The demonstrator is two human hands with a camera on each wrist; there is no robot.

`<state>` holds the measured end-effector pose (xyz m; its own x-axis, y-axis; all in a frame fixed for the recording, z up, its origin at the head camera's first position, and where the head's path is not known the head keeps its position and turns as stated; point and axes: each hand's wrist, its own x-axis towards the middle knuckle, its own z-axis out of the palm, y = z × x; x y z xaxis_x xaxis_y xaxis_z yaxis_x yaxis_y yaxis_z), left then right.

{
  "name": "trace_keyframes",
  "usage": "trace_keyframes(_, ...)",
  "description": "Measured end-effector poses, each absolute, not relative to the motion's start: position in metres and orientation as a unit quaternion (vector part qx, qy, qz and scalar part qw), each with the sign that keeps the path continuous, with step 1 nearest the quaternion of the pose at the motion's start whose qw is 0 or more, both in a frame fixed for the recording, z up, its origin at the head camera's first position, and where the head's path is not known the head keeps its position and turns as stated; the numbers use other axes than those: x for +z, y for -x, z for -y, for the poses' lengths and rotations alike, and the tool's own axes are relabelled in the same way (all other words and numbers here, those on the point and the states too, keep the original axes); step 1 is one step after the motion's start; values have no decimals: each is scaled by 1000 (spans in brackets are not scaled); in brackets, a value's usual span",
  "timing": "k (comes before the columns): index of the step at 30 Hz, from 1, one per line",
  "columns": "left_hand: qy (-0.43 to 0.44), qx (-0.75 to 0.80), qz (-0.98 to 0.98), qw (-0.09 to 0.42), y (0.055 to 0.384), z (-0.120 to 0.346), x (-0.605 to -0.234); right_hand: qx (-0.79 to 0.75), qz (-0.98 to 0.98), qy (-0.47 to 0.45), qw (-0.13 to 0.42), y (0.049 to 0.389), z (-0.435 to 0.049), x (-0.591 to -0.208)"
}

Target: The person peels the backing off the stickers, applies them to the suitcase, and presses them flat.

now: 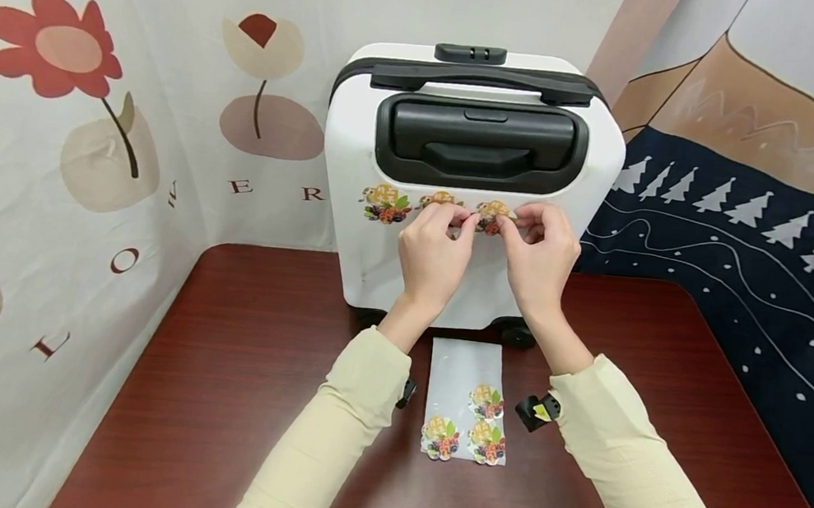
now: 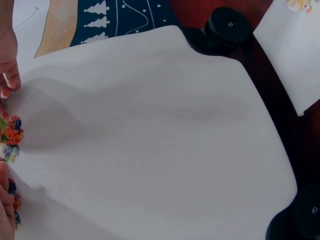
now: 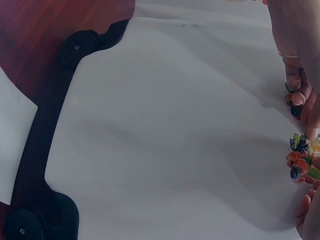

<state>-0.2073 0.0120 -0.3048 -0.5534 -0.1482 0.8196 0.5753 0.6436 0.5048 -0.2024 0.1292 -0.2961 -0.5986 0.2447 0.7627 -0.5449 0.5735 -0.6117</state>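
Note:
A white suitcase (image 1: 369, 262) stands upright, its face bearing a row of fruit stickers below a black recessed handle. The rightmost fruit sticker (image 1: 489, 215) lies against the face between both hands. My left hand (image 1: 434, 258) pinches its left edge with thumb and forefinger, partly covering the middle sticker (image 1: 441, 198). At the right edge, my right hand (image 1: 543, 267) holds it between thumb and fingers. The left sticker (image 1: 386, 204) sits untouched on the face. Both wrist views catch the held sticker (image 3: 300, 162) at the border of the frame, with fingertips close around it.
On the brown table (image 1: 246, 369), a white backing sheet (image 1: 462, 367) with three more fruit stickers lies before the suitcase, between the forearms. Black wheels (image 1: 515, 332) support the suitcase. Printed cloth (image 1: 265, 189) hangs behind and at the left, with a dark tree-patterned cloth (image 1: 734, 263) at the right.

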Motion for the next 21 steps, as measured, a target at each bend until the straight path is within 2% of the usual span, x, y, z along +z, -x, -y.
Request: trace_keyframes(21,134,-391,794,447,208,-10,-304,453,770,-90,439,203,-133,-296)
